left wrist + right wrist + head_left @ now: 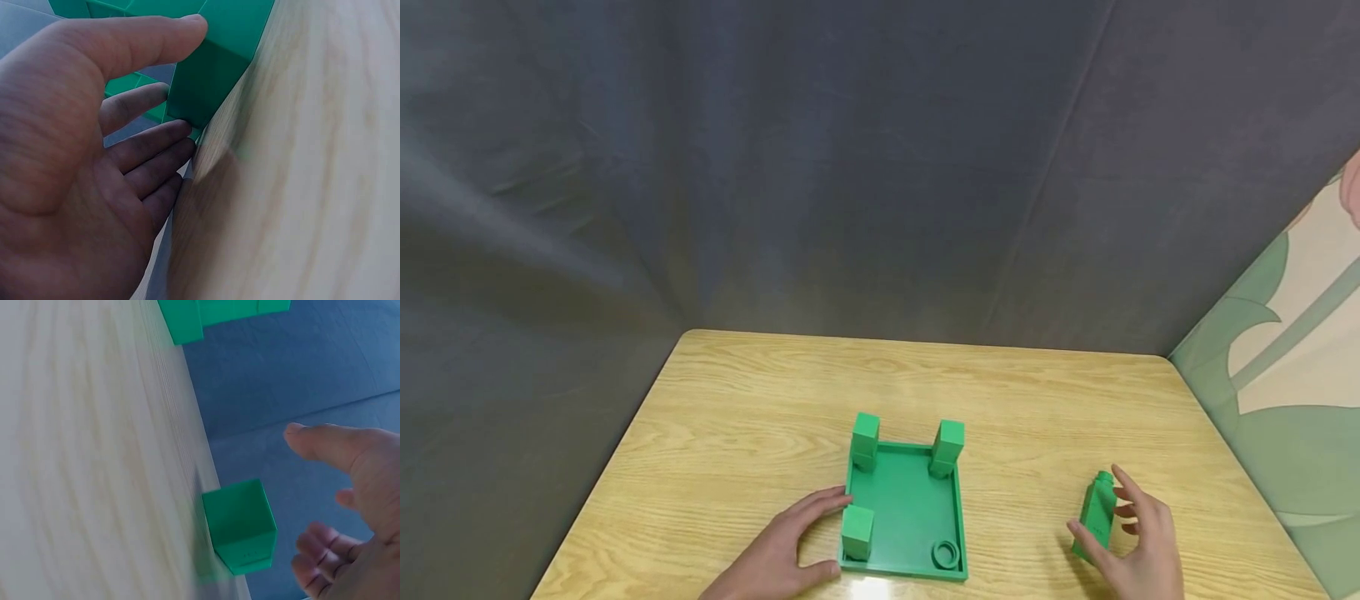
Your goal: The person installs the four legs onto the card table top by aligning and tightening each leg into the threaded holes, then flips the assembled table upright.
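Green bottle (1097, 512), ten o'clock from right hand (1144, 546): likely light, stiff; pinch mid-sides. Right fingers wide, empty; left hand (767, 554) spread at tray (910, 512).

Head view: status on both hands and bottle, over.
Left hand at left edge of tray. Right hand by bottle, not gripping. Bottle right of tray, no obstacle seen between.
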